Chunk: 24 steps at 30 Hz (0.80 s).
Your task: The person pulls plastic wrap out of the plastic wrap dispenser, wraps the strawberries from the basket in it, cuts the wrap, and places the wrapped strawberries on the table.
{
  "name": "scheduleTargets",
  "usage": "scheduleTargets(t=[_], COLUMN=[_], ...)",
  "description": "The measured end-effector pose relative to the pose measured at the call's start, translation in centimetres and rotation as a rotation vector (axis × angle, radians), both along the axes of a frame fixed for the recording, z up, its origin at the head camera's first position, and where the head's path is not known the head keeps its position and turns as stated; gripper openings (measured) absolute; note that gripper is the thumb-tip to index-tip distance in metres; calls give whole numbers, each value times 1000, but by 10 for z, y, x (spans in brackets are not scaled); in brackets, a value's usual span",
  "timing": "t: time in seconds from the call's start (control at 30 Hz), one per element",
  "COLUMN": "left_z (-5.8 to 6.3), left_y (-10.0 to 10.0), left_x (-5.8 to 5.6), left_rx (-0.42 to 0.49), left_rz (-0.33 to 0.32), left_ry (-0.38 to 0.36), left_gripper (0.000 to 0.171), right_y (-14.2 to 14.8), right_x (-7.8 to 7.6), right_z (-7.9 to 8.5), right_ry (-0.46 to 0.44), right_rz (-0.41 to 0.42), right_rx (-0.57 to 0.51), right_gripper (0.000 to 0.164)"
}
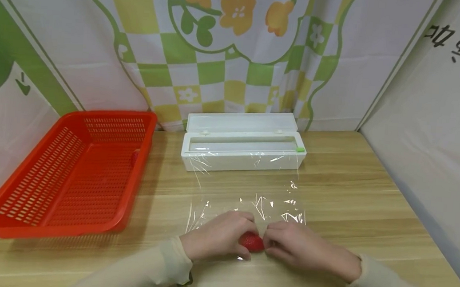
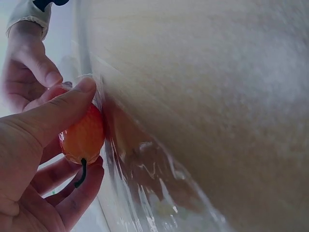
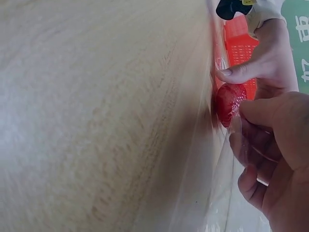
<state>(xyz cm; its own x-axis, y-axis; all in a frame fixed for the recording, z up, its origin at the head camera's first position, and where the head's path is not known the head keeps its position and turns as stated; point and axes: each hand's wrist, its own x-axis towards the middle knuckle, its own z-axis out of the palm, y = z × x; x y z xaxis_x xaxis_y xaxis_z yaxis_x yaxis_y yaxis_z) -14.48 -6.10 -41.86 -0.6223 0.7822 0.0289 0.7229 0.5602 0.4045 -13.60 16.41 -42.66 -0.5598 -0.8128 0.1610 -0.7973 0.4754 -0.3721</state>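
A red strawberry (image 1: 251,241) with a dotted skin and a dark stem lies on clear plastic wrap (image 1: 246,198) near the table's front edge. My left hand (image 1: 223,234) grips it, thumb over the top and fingers on the far side, as the left wrist view shows. At its other end, my right hand (image 1: 297,244) pinches the wrap between thumb and forefinger, close against the fruit (image 3: 231,104). The wrap runs back to a white dispenser box (image 1: 244,162), whose lid stands raised. My palms hide part of the strawberry in the head view.
A red plastic basket (image 1: 61,232) stands on the left of the wooden table (image 1: 354,192), with a red item (image 1: 134,157) by its right wall. A patterned curtain (image 1: 227,67) hangs behind the box. Pale fabric walls rise along both sides.
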Motion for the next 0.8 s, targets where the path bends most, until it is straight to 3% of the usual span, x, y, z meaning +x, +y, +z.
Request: scheduleTargets(t=[0.2,0.37,0.7,0.8], left_z=[2,2,3,5], left_y=[-2,-3,-3,-4], left_x=[2,1,0,0], left_rx=[-24,-22,-15,-11], left_rz=[43,32,-2,-9], left_ry=[36,57,-13,-35], left_gripper=[40,39,43,32], right_y=[-2,-5,-10,-12], right_x=[-1,-3,-4,-5], right_z=[-1,-4,-9,-9], right_ry=[-119,-175,-239,-243], right_rz=[-91,-150,-222,-243], right_rx=[-3,-46,-58,-60], right_gripper=[8,11,11,11])
